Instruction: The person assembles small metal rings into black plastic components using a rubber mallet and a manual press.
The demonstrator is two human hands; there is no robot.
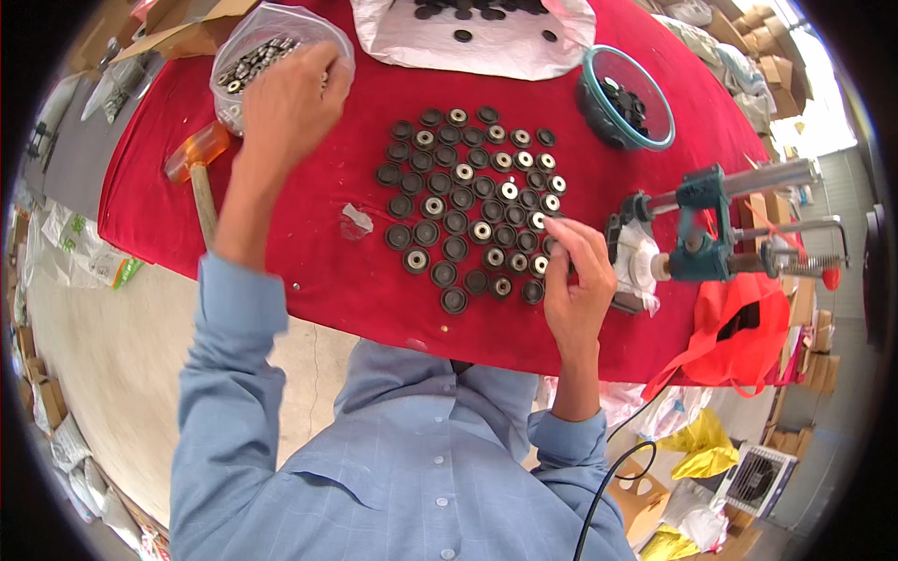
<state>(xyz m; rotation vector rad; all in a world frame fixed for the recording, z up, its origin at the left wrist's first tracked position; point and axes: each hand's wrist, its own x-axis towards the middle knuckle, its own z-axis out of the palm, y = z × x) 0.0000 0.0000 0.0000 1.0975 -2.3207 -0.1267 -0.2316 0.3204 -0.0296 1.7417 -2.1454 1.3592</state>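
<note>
My left hand (pixel 295 98) is closed, its fingers curled down over a clear plastic bag (pixel 339 30) of small metal rings (pixel 257 62). Whatever those fingers may hold is hidden. At the right edge of a group of round black caps (pixel 453 300), my right hand (pixel 580 276) has its thumb and fingertips drawn together. I cannot make out what, if anything, is between them. The caps lie in loose rows on a red cloth (pixel 346 168). Several have a metal ring (pixel 416 260) seated in the middle, while others show only their black hollow.
A hammer with an orange head (pixel 198 150) lies left, below the bag. At the back, black pieces rest on a white sack (pixel 468 54). A teal-rimmed bowl (pixel 662 93) of black parts stands back right. A green hand press (pixel 702 224) stands right, beside a red bag (pixel 739 327).
</note>
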